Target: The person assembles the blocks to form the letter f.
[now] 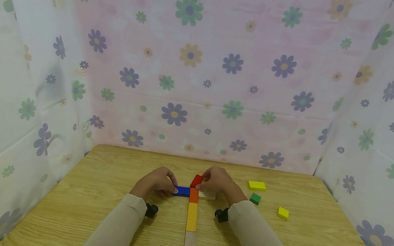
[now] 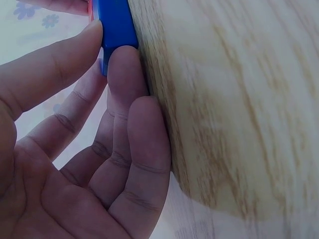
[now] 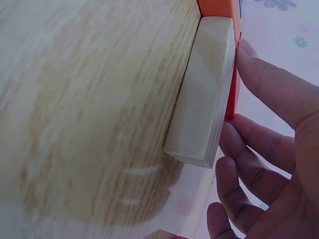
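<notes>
My left hand (image 1: 157, 181) pinches the left end of a blue block (image 1: 182, 191), its thumb on top in the left wrist view. With thumb and fingertips, my right hand (image 1: 220, 182) holds a red block (image 1: 196, 180), which sits slightly slanted at the far end of a row of blocks. That row runs toward me: an orange block (image 1: 193, 196), a yellow-orange block (image 1: 192, 218) and a plain wooden block (image 1: 190, 244). A pale ridged block (image 3: 202, 89) extends right from the orange one, partly under my right hand in the head view; the blue block extends left.
Right of my right hand lie a yellow block (image 1: 257, 186), a small green block (image 1: 255, 199) and another yellow block (image 1: 283, 213). The wooden table (image 1: 98, 193) is enclosed at the back and sides by flowered cloth (image 1: 204, 66). A black wrist device (image 1: 221, 215) shows below each hand.
</notes>
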A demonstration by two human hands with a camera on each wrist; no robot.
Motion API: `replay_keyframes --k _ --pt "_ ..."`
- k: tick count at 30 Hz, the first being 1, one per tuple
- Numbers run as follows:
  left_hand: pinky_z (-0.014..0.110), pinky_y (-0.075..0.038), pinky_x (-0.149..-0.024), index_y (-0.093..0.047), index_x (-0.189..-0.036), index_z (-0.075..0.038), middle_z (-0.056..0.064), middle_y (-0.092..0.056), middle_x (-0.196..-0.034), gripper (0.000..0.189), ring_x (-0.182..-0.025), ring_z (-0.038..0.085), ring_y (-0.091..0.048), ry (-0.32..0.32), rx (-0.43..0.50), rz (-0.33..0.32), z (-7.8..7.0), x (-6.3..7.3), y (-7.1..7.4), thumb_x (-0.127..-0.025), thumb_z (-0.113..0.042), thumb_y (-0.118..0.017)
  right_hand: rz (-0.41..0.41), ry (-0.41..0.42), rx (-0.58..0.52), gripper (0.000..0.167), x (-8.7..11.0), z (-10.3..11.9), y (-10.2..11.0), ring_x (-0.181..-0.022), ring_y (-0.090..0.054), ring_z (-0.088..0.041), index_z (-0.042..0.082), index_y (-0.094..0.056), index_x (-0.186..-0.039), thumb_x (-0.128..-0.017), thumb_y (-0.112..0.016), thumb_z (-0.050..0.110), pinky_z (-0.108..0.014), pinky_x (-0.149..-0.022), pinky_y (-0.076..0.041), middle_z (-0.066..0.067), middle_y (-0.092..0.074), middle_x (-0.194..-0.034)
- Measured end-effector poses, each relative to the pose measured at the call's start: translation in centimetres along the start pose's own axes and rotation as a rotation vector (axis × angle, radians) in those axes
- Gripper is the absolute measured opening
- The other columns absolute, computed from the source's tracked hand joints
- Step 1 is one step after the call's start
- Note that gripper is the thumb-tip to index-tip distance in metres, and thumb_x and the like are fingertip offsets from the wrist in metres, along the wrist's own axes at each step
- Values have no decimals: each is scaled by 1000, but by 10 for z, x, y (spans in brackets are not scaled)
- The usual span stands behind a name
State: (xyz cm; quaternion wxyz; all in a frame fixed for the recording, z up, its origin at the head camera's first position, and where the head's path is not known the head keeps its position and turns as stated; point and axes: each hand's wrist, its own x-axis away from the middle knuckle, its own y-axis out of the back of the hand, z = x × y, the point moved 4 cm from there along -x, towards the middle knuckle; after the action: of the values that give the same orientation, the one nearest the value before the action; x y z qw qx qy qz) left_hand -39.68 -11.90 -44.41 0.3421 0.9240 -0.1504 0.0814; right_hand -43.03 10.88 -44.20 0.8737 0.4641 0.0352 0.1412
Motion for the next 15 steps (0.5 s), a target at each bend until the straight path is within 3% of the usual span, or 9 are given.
replay_keyframes --k 15 --pt "35 -61 -71 -74 -97 -7 7 -75 -84 14 -72 19 -73 -3 6 -9 -2 3 -1 -87 -10 -83 8 -22 38 42 2 4 1 -92 -63 -19 13 -78 -111 -79 -91 37 -43 -89 -56 2 -70 -100"
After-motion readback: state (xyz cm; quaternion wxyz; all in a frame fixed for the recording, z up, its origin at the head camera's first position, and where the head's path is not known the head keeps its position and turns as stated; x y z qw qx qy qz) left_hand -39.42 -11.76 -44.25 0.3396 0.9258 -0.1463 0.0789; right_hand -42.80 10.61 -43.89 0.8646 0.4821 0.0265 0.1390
